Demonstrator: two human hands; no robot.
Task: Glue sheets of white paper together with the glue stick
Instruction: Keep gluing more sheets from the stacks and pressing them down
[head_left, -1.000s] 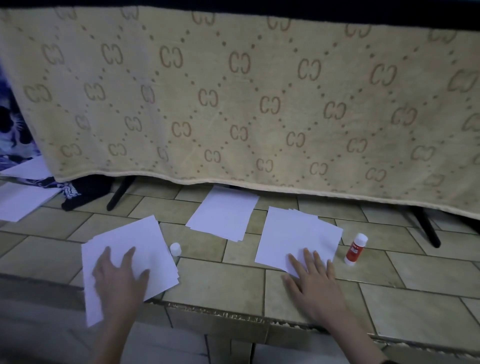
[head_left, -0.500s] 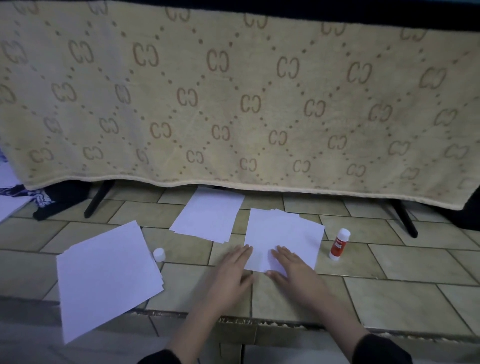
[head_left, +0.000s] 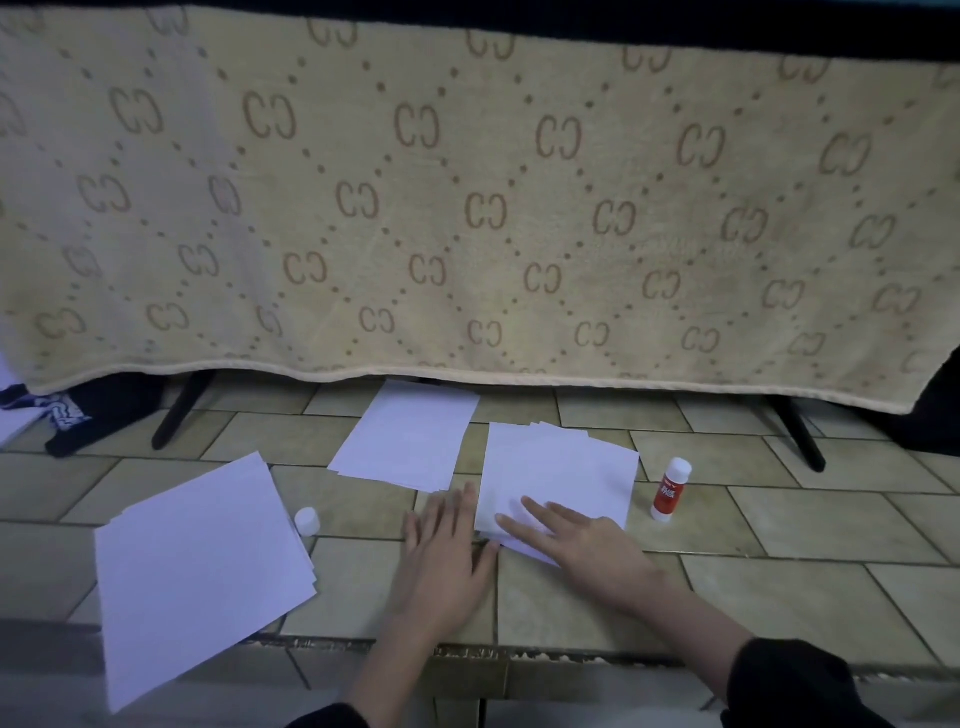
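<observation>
Both hands are sitting slightly further up than half a second ago: left hand (head_left: 447, 540) is lying flat, fingers straight, on the tiles touching the left edge of the right-hand stack (head_left: 558, 475), gripping nothing; right hand (head_left: 582, 538) is pressing flat, fingers spread, on that stack's near-left corner, also holding nothing. Glue stick (head_left: 670, 489) is standing upright and uncapped-looking just beside the stack's right edge, its white cap (head_left: 307, 520) sitting well apart between the near-left stack (head_left: 202, 566) and the hands. Middle stack (head_left: 410, 436) is lying towards the far edge of the tiled surface (head_left: 810, 587). Risks, as I'm judging them: sheets in the pressed stack are fanning at the far edge, so squaring by pushing from one side is likely skewing them before the glue grabs; glue is drying while the cap stays off; an elbow sweep is likely knocking the stick over; near-left stack is overhanging the near edge and could be sliding off. Surface is glossy beige tile with a chipped near lip; behind it a beige patterned blanket (head_left: 467, 197) is hanging over a black-legged frame, dark cloth lying at the far left; lighting is running dim
</observation>
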